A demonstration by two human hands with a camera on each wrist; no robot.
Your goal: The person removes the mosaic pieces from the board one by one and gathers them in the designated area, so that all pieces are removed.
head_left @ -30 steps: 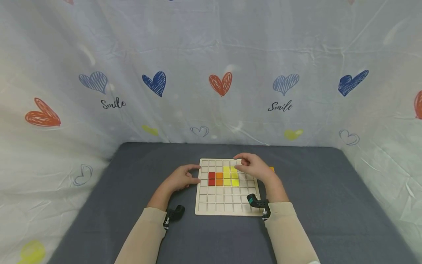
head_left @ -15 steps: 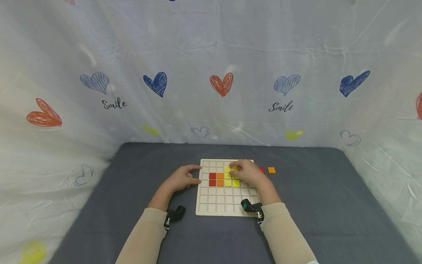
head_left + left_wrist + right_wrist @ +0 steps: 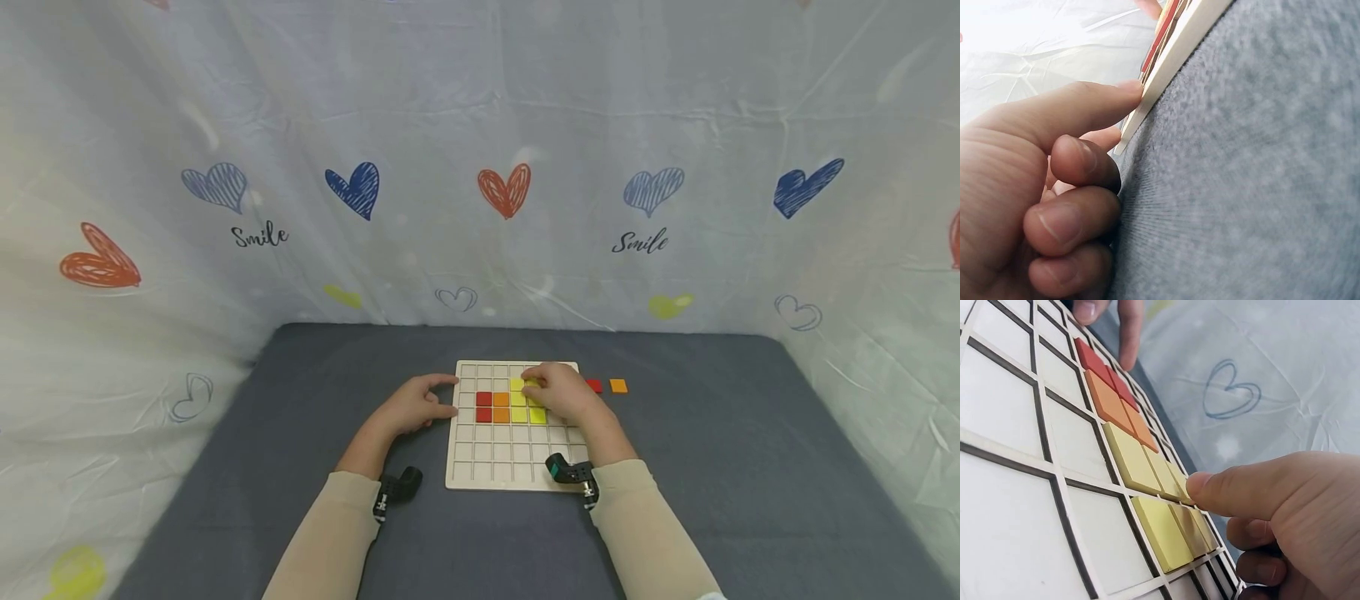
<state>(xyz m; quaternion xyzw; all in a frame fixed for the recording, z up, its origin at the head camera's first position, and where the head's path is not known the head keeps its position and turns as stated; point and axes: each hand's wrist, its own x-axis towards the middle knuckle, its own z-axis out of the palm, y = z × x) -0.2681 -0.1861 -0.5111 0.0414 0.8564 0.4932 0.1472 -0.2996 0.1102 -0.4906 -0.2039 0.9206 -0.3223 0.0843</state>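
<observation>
In the head view a pale wooden grid board [image 3: 472,475] lies flat on the table. It carries two red tiles [image 3: 483,414], two orange tiles [image 3: 501,414] and several yellow tiles [image 3: 518,414]. My left hand [image 3: 408,407] touches the board's left edge with straight thumb and forefinger spread apart; its other fingers are curled in the left wrist view. Over the yellow block, my right hand [image 3: 564,392] has thumb and forefinger around a yellow tile [image 3: 517,385] of the farthest row. In the right wrist view the thumb [image 3: 1200,486] meets that tile, the forefinger tip hidden.
To the right of the board lie a red tile [image 3: 594,386] and an orange tile [image 3: 618,386]. Dark grey cloth covers the table [image 3: 750,467]. Behind it hangs a white curtain [image 3: 562,108] printed with hearts. Each wrist wears a black camera mount [image 3: 401,485].
My right hand has moved left and slightly nearer over the yellow tiles, uncovering the loose red and orange tiles, then stayed nearly still. The left hand keeps its place at the board's edge.
</observation>
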